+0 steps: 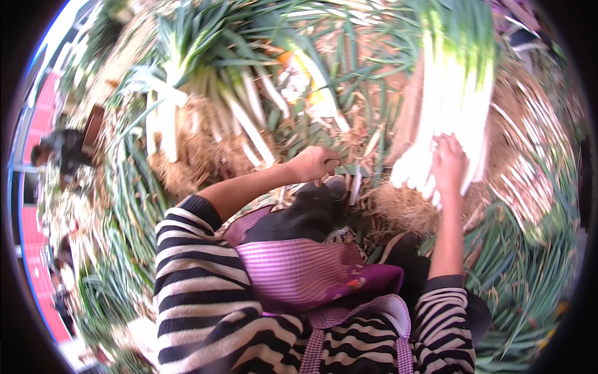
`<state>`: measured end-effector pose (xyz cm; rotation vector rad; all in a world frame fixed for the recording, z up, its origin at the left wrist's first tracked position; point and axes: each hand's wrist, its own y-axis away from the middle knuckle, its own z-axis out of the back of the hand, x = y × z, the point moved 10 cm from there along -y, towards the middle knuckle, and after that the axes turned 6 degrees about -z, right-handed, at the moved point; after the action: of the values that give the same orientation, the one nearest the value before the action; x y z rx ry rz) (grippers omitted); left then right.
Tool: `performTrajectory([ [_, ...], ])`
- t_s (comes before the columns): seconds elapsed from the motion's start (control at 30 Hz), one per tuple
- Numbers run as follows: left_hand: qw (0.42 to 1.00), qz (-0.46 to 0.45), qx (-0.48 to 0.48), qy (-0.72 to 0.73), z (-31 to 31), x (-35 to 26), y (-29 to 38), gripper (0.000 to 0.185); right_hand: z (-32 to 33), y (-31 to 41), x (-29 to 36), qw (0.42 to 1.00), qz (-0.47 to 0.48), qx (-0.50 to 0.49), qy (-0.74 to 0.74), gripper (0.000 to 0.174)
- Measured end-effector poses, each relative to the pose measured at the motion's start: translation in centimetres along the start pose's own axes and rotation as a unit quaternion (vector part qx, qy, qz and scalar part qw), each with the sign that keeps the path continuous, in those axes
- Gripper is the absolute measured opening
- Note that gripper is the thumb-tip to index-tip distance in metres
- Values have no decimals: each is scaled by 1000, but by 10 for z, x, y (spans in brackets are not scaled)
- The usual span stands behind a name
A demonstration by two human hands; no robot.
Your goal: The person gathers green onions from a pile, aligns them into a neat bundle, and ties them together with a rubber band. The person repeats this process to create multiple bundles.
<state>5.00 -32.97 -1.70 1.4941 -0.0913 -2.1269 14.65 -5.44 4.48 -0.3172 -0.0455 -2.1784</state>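
Observation:
My right hand (pixel 449 161) lies back up on the white shafts of a thick bundle of leeks or large green onions (pixel 460 89). Glare washes out the shafts, so whether the fingers grip one is unclear. The bundle's green leaves point away from me, and its brown roots (pixel 404 205) lie towards me. Over my dark shoe, my left hand (pixel 315 163) is held with curled fingers; nothing shows in it. Left of it a looser heap of the same plants (pixel 247 121) lies with matted roots (pixel 196 140) still on.
Loose leaves and dry scraps (pixel 303 135) litter the ground ahead, around a yellow-and-white packet or bag (pixel 299 79). More green stalks are piled at left (pixel 135 187) and right (pixel 514 276). A person (pixel 63 149) is at the far left. My purple checked apron (pixel 294 266) covers my lap.

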Motion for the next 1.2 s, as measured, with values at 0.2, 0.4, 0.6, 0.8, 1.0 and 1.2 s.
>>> performTrajectory([
  [0.2,958,71,-228,-159,48,111,85,21,7,-7,9,983,179,-15,31,11],
  [0.4,892,115,-197,-390,96,149,37,25,-2,-3,8,973,228,-1,38,14],
  [0.6,829,185,93,-520,89,219,77,27,-2,-5,1,973,226,-16,43,14],
  [0.8,940,24,-142,-308,73,167,100,42,-3,-7,1,971,233,-49,16,12],
  [1.0,859,130,-283,-406,158,192,81,26,-6,-9,-4,971,235,-39,9,14],
  [1.2,846,169,-371,-344,192,216,115,15,-10,-11,-12,973,226,-31,19,16],
])
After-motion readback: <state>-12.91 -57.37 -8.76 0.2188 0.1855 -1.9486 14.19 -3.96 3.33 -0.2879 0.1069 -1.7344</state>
